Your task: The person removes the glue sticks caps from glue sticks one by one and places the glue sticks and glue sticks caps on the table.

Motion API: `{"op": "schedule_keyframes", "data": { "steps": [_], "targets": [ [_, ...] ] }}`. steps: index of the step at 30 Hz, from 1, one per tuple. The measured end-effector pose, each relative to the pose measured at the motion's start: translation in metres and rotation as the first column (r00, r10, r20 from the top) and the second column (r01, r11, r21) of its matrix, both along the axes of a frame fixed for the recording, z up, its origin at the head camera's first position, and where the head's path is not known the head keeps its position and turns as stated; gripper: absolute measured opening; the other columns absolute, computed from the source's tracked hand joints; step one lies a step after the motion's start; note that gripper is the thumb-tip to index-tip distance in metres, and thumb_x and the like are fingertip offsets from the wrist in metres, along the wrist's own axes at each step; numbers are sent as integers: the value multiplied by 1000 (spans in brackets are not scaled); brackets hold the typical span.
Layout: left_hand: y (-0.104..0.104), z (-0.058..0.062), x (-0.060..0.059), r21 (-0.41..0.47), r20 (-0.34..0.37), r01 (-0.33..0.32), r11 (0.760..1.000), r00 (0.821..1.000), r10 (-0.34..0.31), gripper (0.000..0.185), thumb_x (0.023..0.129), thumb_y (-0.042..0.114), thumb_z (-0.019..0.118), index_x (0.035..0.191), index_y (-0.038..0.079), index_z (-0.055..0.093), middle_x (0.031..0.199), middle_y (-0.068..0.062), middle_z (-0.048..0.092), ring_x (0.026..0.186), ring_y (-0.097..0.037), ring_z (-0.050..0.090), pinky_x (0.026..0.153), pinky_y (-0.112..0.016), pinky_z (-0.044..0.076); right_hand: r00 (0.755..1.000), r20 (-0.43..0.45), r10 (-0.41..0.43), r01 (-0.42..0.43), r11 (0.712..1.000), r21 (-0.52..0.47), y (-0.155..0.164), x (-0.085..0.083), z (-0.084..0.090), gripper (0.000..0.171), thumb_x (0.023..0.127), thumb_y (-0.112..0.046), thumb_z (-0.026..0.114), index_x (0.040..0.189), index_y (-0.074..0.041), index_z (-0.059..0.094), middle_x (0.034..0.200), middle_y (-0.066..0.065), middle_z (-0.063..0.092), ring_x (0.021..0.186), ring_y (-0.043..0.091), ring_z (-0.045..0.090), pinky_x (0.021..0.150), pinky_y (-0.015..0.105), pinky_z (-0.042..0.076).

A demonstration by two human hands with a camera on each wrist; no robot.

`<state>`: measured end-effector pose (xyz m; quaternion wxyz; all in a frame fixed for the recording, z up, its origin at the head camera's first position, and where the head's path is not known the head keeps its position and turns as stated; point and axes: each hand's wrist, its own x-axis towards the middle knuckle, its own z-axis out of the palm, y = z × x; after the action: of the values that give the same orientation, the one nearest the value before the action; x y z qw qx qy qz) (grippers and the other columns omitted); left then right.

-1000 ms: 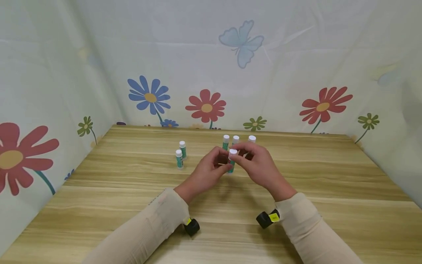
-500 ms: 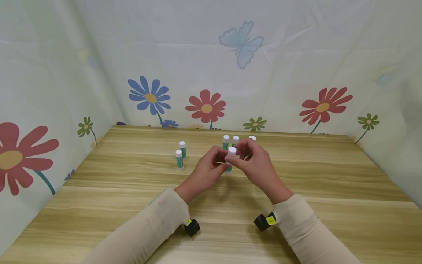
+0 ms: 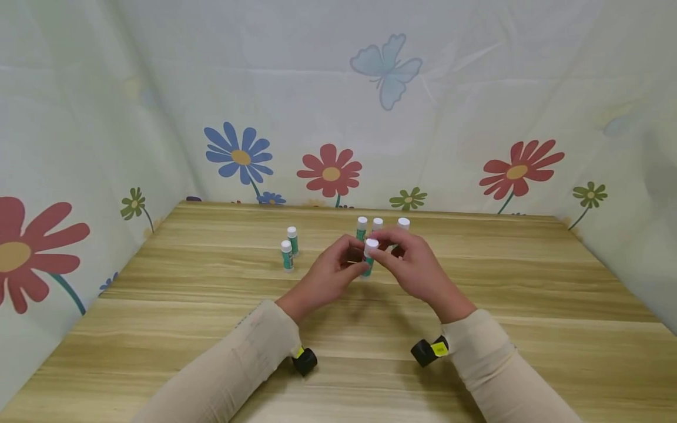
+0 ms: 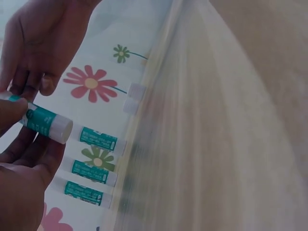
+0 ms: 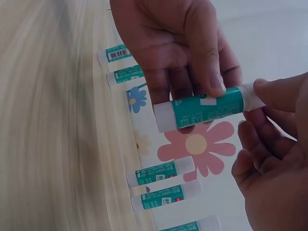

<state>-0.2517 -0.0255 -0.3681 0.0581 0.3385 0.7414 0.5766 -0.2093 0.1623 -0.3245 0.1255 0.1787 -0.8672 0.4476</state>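
Both hands hold one upright glue stick (image 3: 368, 265) with a white cap and a teal label. My left hand (image 3: 330, 270) grips its body low down, thumb in front and fingers behind, as the right wrist view shows on the label (image 5: 207, 110). My right hand (image 3: 418, 267) pinches the white cap (image 3: 372, 244) between thumb and fingers. The stick's white base (image 4: 61, 129) faces the table in the left wrist view. Behind the hands stand three more glue sticks (image 3: 361, 229), partly covered by the right hand.
Two other glue sticks (image 3: 287, 257) stand upright to the left of the left hand. The wood-grain table (image 3: 211, 282) ends at a white cloth backdrop (image 3: 449, 117) printed with flowers and a butterfly. Each sleeve carries a black wrist camera (image 3: 423, 352).
My right hand turned inward over the cap half a second ago and has since swung back outward, its fingers still at the cap. The left hand keeps the glue stick nearly in place.
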Motion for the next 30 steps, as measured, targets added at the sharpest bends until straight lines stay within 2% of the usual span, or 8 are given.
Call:
{"op": "schedule_keyframes", "data": {
  "steps": [6, 13, 18, 23, 30],
  "targets": [
    [-3, 1, -2, 17, 9, 69, 997, 998, -70, 22, 98, 18, 57, 120, 19, 51, 123, 1, 58, 115, -15, 58, 100, -34, 49, 996, 19, 88, -88, 996, 11, 4, 0, 2, 27, 96, -22, 61, 122, -16, 65, 116, 1, 63, 94, 19, 57, 74, 28, 50],
    [-4, 4, -1, 22, 38, 86, 996, 995, -87, 23, 98, 16, 57, 120, 16, 51, 123, -1, 59, 116, -17, 57, 102, -37, 47, 992, 20, 121, -121, 993, 3, 6, 1, 5, 28, 97, -20, 59, 124, -15, 64, 120, 2, 63, 95, 20, 57, 75, 27, 50],
    [-3, 4, -2, 25, 53, 77, 997, 995, -78, 25, 98, 15, 57, 122, 15, 51, 123, -3, 59, 115, -18, 57, 102, -39, 47, 991, 10, 132, -131, 991, -21, 7, 2, 7, 29, 98, -18, 58, 126, -13, 62, 118, 4, 63, 96, 21, 57, 75, 27, 51],
    [-4, 3, -3, 9, 39, 56, 998, 998, -57, 24, 98, 14, 58, 121, 17, 52, 120, -2, 60, 113, -17, 58, 101, -38, 48, 992, 10, 128, -128, 989, -69, 8, 3, 9, 31, 98, -17, 57, 128, -11, 60, 118, 7, 63, 96, 24, 58, 78, 27, 52],
    [-11, 2, -4, -5, 0, 15, 1000, 1000, -15, 24, 97, 17, 59, 120, 20, 53, 118, 1, 61, 111, -16, 60, 101, -37, 49, 998, 3, 59, -59, 996, -72, 16, 2, 10, 30, 95, -19, 62, 125, -14, 61, 108, 5, 62, 89, 22, 59, 75, 25, 52]
  ]
}}
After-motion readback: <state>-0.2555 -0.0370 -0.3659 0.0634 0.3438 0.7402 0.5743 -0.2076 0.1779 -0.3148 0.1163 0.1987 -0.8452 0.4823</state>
